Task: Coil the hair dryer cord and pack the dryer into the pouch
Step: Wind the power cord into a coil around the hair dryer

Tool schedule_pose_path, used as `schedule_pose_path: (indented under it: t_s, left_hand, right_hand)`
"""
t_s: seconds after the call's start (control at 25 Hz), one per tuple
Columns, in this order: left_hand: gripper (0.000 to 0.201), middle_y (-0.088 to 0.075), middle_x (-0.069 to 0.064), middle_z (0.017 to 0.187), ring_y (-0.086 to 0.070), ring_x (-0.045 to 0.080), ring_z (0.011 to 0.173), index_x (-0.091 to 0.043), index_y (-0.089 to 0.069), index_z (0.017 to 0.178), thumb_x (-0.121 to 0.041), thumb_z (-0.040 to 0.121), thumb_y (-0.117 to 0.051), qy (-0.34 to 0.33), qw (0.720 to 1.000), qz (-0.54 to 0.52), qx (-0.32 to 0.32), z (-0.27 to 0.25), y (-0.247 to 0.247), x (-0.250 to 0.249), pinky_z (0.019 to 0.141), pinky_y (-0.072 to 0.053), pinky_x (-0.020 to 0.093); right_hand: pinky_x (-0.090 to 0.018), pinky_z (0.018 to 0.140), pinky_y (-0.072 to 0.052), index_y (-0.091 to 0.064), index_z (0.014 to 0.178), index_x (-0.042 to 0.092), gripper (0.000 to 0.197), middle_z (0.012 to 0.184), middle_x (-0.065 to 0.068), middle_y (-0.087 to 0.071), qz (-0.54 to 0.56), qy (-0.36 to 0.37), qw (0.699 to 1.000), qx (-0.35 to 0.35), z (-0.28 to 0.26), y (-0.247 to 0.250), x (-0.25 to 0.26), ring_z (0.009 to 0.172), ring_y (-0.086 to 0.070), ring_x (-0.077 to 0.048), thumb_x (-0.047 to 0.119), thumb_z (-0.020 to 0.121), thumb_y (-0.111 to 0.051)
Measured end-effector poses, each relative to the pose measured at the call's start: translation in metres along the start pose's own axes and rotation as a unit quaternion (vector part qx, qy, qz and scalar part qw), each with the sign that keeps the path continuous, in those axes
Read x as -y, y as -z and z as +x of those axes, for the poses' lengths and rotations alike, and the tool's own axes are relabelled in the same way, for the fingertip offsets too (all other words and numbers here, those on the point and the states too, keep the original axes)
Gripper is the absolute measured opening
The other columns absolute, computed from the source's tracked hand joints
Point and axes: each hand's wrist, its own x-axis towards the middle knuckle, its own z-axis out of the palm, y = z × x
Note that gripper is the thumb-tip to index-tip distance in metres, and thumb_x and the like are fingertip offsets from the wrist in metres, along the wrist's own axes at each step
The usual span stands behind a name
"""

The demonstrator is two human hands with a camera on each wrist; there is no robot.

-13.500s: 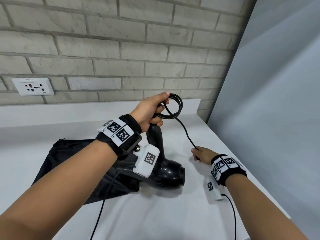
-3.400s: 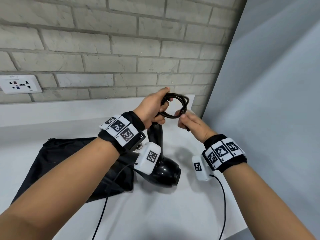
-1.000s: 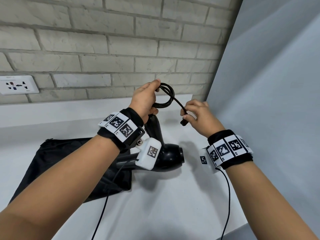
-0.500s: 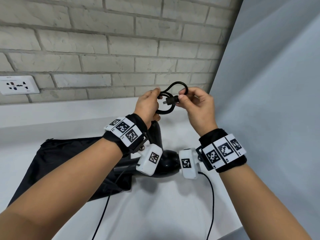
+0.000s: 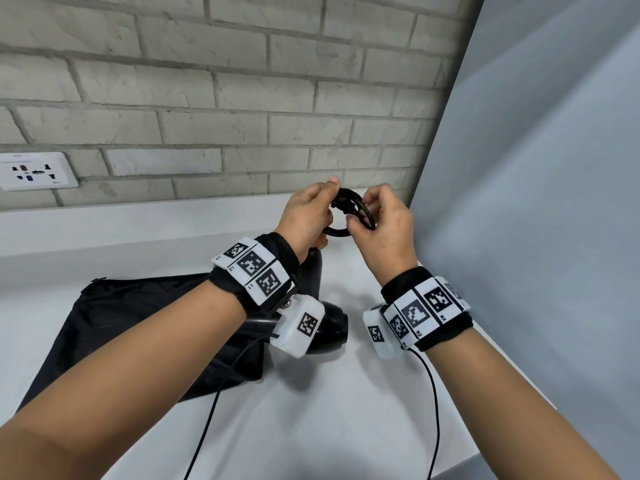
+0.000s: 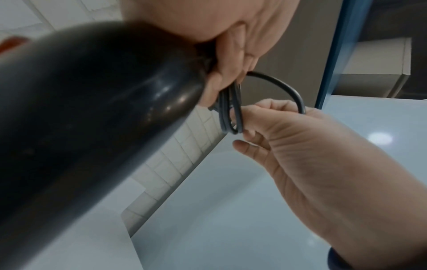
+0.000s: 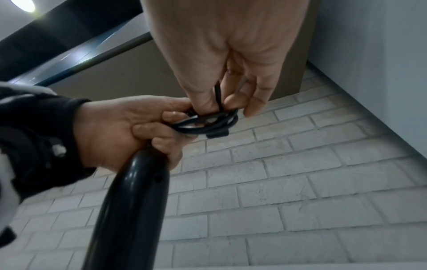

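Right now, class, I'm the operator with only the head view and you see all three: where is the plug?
Observer: The right wrist view shows what looks like the plug poking out under the coiled cord, by the left hand.
Operator: Is that hand on the dryer too?
Observer: Yes, its lower fingers wrap the hair dryer handle.
Operator: And the right hand?
Observer: The left wrist view shows the right hand pinching one looser loop.
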Motion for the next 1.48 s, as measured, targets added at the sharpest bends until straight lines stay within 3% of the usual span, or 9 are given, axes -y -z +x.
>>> schedule_pose_path:
  t_s: [0.08,0.24,0.48,0.64,0.8,0.96,1.12,1.32,1.48]
  left_hand:
    - [0.030,-0.023,-0.011,0.035,-0.014,0.005,0.027,-0.018,-0.053,0.077,-0.039,0.095,-0.043,0.012,0.999,-0.003,0.029,-0.002,0.000,-0.002,0.038,-0.015,0.013]
    - [0.031,-0.025,-0.007,0.042,-0.012,0.007,0.027,-0.021,-0.052,0.078,-0.043,0.095,-0.040,0.053,0.995,-0.012,0.083,-0.005,0.003,-0.002,0.041,-0.017,0.019]
    - [0.038,-0.022,-0.004,0.046,-0.011,0.009,0.027,-0.021,-0.052,0.070,-0.046,0.095,-0.039,0.063,0.994,-0.012,0.088,-0.003,0.004,-0.009,0.043,-0.018,0.021]
    - [0.041,-0.021,-0.005,0.044,-0.008,0.010,0.027,-0.021,-0.051,0.067,-0.049,0.094,-0.038,0.065,0.994,-0.004,0.084,0.000,0.005,-0.011,0.048,-0.013,0.025]
    - [0.043,-0.020,-0.008,0.039,-0.007,0.010,0.027,-0.019,-0.052,0.070,-0.052,0.092,-0.038,0.064,0.994,-0.024,0.083,0.001,0.011,-0.015,0.044,-0.014,0.022]
    - [0.042,-0.019,-0.009,0.039,-0.007,0.009,0.027,-0.020,-0.048,0.067,-0.055,0.089,-0.043,0.058,0.995,-0.017,0.081,-0.003,0.011,-0.017,0.043,-0.015,0.020]
    - [0.037,-0.017,-0.007,0.045,-0.009,0.008,0.028,-0.019,-0.045,0.065,-0.049,0.086,-0.053,0.048,0.997,0.013,0.057,-0.006,0.002,-0.013,0.047,-0.010,0.025]
    - [0.030,-0.020,-0.009,0.036,-0.011,0.008,0.026,-0.016,-0.043,0.064,-0.029,0.089,-0.054,0.024,0.998,0.019,0.050,-0.004,0.001,-0.011,0.043,-0.011,0.023]
    - [0.030,-0.021,-0.010,0.034,-0.011,0.007,0.026,-0.017,-0.042,0.062,-0.019,0.091,-0.051,0.015,0.997,0.016,0.073,-0.005,0.004,-0.008,0.041,-0.012,0.021]
  right_hand:
    - [-0.005,0.071,-0.040,-0.046,0.097,0.015,0.035,0.085,0.012,-0.045,0.036,0.000,0.999,-0.009,-0.002,-0.002,-0.004,0.079,-0.047,0.005,0.000,0.069,-0.059]
    - [-0.016,0.090,-0.046,-0.044,0.112,0.016,0.051,0.105,0.010,-0.054,0.220,-0.049,0.967,0.121,0.002,-0.003,-0.006,0.099,-0.055,0.005,-0.004,0.066,-0.041]
    - [-0.014,0.068,-0.044,-0.042,0.113,0.030,0.042,0.100,0.008,-0.053,0.263,-0.035,0.932,0.248,0.005,0.011,-0.011,0.073,-0.049,0.001,0.008,0.078,-0.052]
    - [-0.015,0.073,-0.039,-0.043,0.113,0.036,0.032,0.093,0.014,-0.050,0.205,-0.016,0.943,0.263,0.002,0.015,-0.017,0.073,-0.048,0.005,0.028,0.083,-0.050]
    - [-0.009,0.066,-0.039,-0.057,0.082,0.020,0.013,0.077,0.006,-0.051,0.095,-0.022,0.953,0.288,-0.004,0.019,-0.034,0.062,-0.050,0.007,0.013,0.088,-0.048]
    - [-0.021,0.070,-0.038,-0.056,0.068,0.026,0.029,0.068,0.004,-0.048,0.025,-0.109,0.964,0.243,-0.003,0.028,-0.065,0.057,-0.048,0.004,0.008,0.091,-0.049]
    - [-0.034,0.085,-0.043,-0.057,0.071,0.037,0.028,0.074,0.009,-0.056,-0.054,-0.112,0.948,0.294,-0.002,0.025,-0.062,0.074,-0.058,-0.010,0.017,0.089,-0.050]
    - [-0.008,0.077,-0.043,-0.058,0.090,0.012,0.019,0.078,0.013,-0.065,0.079,-0.093,0.947,0.297,-0.002,0.023,-0.037,0.069,-0.060,0.011,-0.002,0.090,-0.045]
    - [-0.014,0.062,-0.045,-0.057,0.080,0.017,0.027,0.055,0.015,-0.063,0.144,-0.090,0.941,0.292,-0.002,0.023,-0.033,0.054,-0.054,0.003,-0.005,0.090,-0.045]
